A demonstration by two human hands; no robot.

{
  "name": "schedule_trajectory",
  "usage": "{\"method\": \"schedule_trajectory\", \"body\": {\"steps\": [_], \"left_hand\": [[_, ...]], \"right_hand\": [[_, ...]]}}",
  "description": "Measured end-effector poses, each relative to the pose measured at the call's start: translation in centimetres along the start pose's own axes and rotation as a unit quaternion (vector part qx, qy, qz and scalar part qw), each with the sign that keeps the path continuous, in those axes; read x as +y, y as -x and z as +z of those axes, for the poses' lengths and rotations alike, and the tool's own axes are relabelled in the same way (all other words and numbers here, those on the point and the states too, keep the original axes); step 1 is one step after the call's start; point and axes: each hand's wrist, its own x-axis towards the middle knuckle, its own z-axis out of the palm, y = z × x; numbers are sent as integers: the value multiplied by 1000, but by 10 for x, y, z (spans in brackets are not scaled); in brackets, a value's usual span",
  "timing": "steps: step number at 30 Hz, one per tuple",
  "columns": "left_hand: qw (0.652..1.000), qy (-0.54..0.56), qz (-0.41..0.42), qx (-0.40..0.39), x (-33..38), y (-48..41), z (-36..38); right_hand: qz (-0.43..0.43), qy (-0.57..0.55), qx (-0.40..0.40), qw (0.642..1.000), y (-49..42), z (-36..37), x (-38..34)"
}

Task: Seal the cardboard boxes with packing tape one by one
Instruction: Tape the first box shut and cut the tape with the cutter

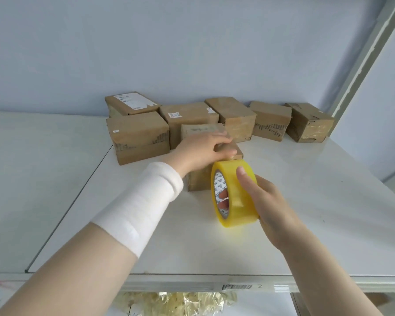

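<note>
White table, frame centre: left hand clamps small box, likely light, crushable; right hand grips tape roll through core, rigid, sticky.

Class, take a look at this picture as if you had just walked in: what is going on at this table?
A person is taping up a small cardboard box on a white table. The left hand holds the box by its top near edge. The right hand grips a yellow tape roll right beside it, fingers through the core. Several other boxes sit behind.
</note>
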Motion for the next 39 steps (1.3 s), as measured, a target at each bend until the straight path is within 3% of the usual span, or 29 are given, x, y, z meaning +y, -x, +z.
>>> {"method": "schedule_trajectory", "body": {"steps": [9,11,12,14,15,16,18,20,22,24,26,28,30,35,37,39], "left_hand": [[999,-3,-39,22,3,6,-4],[990,2,-75,123,12,11,-4],[967,14,-108,230,18,18,-3],[883,61,-194,423,35,42,0],[860,75,-239,446,42,56,3],[863,92,-284,407,46,68,7],[883,189,-354,245,56,83,12],[859,327,-366,148,62,85,13],[822,420,-365,125,64,82,10],[800,453,-372,126,64,79,11],[792,460,-378,138,62,78,13],[784,467,-380,149,60,77,14],[779,475,-379,152,59,76,14],[782,480,-373,141,53,76,13],[786,478,-368,135,51,76,14],[797,468,-358,133,49,75,16]], "right_hand": [[33,-7,-78,996,21,-19,1],[36,-10,-110,993,20,-19,0],[36,-10,-123,992,19,-18,0],[30,1,-148,988,18,-20,0],[27,9,-159,987,18,-21,2],[29,18,-168,985,17,-21,3],[41,48,-180,982,13,-25,2],[35,62,-151,986,4,-35,-2],[-33,130,-34,990,-15,-52,-2],[-93,344,94,929,-43,-73,6],[-76,505,102,854,-64,-86,17],[-57,569,68,817,-78,-87,27],[-63,553,59,828,-87,-86,32],[-131,269,65,952,-81,-81,18],[-205,206,9,957,-74,-72,2],[-287,246,-36,925,-69,-59,-14]]}}
